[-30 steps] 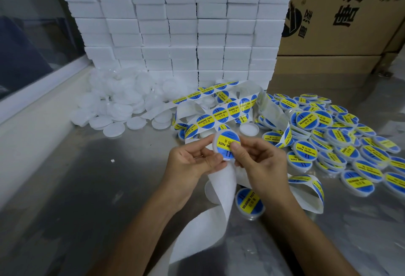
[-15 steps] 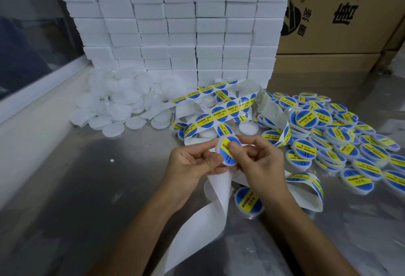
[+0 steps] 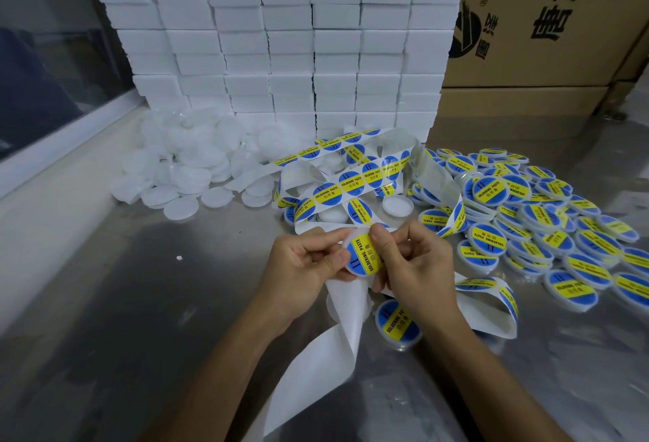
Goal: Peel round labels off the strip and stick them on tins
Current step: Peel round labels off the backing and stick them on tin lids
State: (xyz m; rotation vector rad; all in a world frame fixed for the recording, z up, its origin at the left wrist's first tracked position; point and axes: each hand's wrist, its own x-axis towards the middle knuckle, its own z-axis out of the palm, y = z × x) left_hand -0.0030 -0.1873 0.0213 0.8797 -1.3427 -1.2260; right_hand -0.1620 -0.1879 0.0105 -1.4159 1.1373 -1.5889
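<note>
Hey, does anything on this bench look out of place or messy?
Mostly the white label strip: it lies tangled and looped over the round tins, and its peeled backing trails off the metal table's near edge. No damage or spill visible.

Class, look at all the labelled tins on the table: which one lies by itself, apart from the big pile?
The labelled tin just below the right hand, beside the white backing strip. The others crowd together in the pile at right.

Both hands, left hand (image 3: 309, 262) and right hand (image 3: 414, 266), pinch a labelled tin (image 3: 363, 254) above the metal table (image 3: 123, 318).
</note>
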